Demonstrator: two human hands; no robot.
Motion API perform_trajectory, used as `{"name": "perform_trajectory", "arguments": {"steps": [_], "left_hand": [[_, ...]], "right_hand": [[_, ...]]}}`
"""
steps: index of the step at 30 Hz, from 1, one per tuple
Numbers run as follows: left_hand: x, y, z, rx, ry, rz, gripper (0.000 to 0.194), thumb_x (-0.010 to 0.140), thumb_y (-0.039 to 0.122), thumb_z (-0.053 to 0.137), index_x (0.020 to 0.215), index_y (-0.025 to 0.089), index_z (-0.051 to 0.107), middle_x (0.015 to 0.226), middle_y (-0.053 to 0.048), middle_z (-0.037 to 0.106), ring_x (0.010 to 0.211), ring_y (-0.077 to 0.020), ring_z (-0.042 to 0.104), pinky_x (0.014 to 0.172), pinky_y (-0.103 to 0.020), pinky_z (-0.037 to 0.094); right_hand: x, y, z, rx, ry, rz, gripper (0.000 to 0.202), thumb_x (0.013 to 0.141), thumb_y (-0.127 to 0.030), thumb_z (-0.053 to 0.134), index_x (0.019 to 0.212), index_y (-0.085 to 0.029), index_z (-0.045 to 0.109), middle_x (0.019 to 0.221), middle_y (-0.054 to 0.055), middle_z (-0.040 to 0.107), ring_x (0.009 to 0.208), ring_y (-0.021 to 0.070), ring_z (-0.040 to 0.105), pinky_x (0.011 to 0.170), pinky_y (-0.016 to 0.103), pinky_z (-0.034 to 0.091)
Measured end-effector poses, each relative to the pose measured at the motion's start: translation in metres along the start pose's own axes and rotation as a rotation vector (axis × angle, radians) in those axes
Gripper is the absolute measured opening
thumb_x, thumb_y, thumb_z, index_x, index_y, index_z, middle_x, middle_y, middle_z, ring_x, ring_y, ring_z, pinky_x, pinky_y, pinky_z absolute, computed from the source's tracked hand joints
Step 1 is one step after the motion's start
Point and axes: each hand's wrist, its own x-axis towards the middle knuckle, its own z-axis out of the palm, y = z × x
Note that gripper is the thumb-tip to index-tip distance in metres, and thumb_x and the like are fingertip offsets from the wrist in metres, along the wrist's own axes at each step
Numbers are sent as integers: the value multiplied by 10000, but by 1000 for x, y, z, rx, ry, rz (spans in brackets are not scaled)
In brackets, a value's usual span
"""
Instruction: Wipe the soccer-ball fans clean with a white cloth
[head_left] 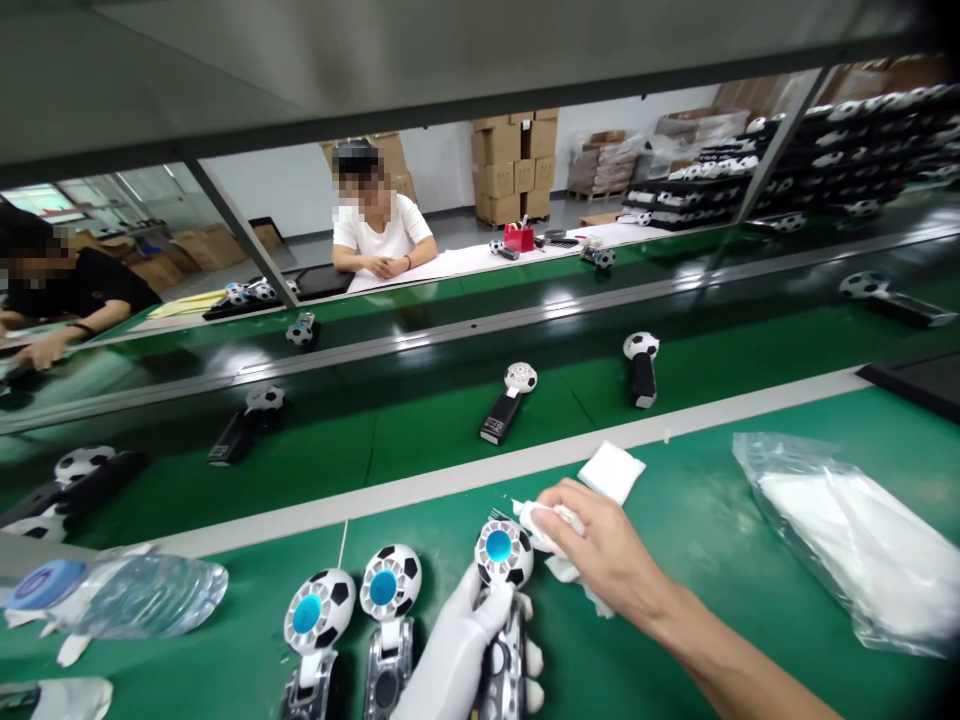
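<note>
My left hand [480, 640], in a white glove, grips the dark handle of a handheld fan [505, 553]. Its round head has a black-and-white soccer-ball pattern and a blue disc in the middle of white vanes. Bare, my right hand [585, 525] pinches a crumpled white tissue [555, 520] just right of the fan's head. Whether the tissue touches the head, I cannot tell. Two similar fans, one nearer [390, 585] and one farther left [319, 612], lie left of my left hand. Behind my right hand lies a folded white tissue [613, 472].
A clear bag of white tissues [847, 545] lies on the right. On the left, a plastic water bottle [150, 595] rests on its side. Beyond the worktop edge, a green conveyor belt [420, 430] carries several fans. Two people sit across it; stacked fan trays [810, 160] stand far right.
</note>
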Motion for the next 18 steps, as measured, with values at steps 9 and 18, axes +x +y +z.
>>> {"name": "perform_trajectory", "arguments": {"steps": [9, 18], "left_hand": [[20, 32, -16, 14, -60, -36, 335, 873, 384, 499, 1108, 147, 523, 1029, -70, 572, 842, -152, 577, 716, -331, 518], [79, 91, -22, 322, 166, 40, 412, 862, 483, 469, 1061, 129, 537, 959, -71, 598, 731, -126, 582, 645, -288, 505]], "right_hand": [[-5, 11, -14, 1024, -16, 472, 276, 795, -409, 632, 777, -149, 542, 640, -26, 524, 531, 67, 459, 484, 160, 363], [-16, 30, 0, 1229, 103, 652, 265, 656, -374, 758, 767, -160, 648, 643, -4, 618, 629, 125, 604, 620, 203, 509]]}}
